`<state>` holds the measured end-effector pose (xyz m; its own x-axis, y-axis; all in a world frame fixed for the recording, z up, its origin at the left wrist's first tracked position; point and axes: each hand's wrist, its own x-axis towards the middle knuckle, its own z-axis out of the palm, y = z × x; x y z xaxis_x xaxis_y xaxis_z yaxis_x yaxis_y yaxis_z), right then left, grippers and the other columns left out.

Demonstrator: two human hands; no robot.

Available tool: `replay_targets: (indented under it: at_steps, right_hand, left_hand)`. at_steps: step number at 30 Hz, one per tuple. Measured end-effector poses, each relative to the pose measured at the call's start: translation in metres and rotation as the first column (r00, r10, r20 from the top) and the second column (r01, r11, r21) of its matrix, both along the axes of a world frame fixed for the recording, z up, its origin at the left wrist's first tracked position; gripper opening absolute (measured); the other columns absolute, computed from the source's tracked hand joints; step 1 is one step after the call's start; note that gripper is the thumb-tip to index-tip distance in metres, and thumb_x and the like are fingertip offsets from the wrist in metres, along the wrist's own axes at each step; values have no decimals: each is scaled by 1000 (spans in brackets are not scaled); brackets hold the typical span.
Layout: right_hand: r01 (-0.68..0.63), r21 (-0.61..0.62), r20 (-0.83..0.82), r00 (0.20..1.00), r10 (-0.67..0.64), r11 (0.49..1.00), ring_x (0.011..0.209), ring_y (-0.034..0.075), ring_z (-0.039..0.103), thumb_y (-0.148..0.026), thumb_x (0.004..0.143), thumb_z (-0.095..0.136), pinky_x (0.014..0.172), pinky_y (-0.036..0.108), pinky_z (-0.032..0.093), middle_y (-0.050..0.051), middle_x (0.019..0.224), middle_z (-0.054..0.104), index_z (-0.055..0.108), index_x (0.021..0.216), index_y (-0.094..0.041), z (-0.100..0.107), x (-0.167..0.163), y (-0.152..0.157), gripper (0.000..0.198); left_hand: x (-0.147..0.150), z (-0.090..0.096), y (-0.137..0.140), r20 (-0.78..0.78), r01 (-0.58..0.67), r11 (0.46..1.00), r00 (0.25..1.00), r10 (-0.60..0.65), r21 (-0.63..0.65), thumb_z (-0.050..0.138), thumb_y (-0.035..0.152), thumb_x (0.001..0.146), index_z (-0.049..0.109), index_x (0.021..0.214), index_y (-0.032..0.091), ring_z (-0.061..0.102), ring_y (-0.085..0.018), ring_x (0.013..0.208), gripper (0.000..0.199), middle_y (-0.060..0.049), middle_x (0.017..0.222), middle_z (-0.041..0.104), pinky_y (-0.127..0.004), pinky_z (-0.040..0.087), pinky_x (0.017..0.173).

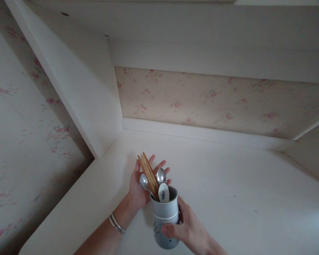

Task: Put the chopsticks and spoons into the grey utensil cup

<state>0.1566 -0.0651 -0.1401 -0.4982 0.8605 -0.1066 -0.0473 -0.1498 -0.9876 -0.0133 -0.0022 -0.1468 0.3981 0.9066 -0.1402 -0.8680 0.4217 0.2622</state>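
My right hand is wrapped round a grey utensil holder with small holes in its side, tilted away from me. Out of its mouth stick several wooden chopsticks, two metal spoons, one on the left and one on the right, and a white spoon with a blue mark. Behind these utensils my left hand lies palm up with its fingers spread. The utensils partly cover that palm, and whether they touch it I cannot tell. A silver bangle circles my left wrist.
Below the hands is a white desk surface. A white side panel rises on the left, and a white shelf hangs overhead. Floral wallpaper shows at the back, above a low white ledge.
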Motion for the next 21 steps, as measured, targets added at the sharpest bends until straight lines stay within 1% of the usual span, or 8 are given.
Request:
replay_targets:
  at_steps: [6, 10, 14, 18, 21]
  right_hand:
    - [-24, -21, 77, 997, 26, 999, 74, 14, 45, -34, 64, 79, 61, 22, 36, -1, 84, 57, 59, 106, -16, 2, 6, 0, 49]
    - [-48, -42, 104, 993, 52, 998, 71, 13, 45, -31, 65, 78, 60, 22, 36, -2, 81, 56, 59, 104, -17, 5, 10, 1, 45]
    - [-57, -32, 98, 993, 60, 998, 71, 13, 45, -35, 66, 77, 61, 22, 36, -2, 80, 56, 58, 102, -17, 6, 14, 3, 44]
    - [-63, -5, 90, 994, 63, 998, 74, 15, 45, -41, 66, 77, 63, 24, 36, 0, 84, 57, 58, 101, -17, 4, 16, 5, 47]
    - [-78, -16, 78, 994, 79, 997, 74, 15, 45, -44, 67, 76, 64, 24, 36, 0, 84, 57, 58, 101, -16, 3, 17, 4, 48]
  left_hand:
    - [-11, 6, 4, -46, -4, 1000, 999, 5, 20, 42, 61, 88, 36, 139, 37, 42, -36, 130, 57, -10, 146, 40, -62, 37, 97]
    - [-13, 4, 6, -61, 13, 1000, 998, -12, 15, 43, 62, 87, 40, 138, 37, 42, -37, 129, 57, -9, 146, 41, -65, 36, 96]
    - [-12, 1, 6, -66, 8, 1000, 998, -9, -8, 46, 60, 86, 43, 135, 35, 45, -38, 127, 55, -9, 144, 43, -66, 37, 94]
    - [-12, -3, 7, -74, -30, 998, 997, 26, -47, 51, 56, 86, 49, 130, 32, 50, -36, 122, 50, -9, 134, 51, -64, 39, 93]
    - [-11, -6, 8, -92, -45, 997, 995, 38, -66, 52, 54, 86, 53, 126, 30, 57, -33, 113, 47, -8, 125, 58, -63, 41, 93]
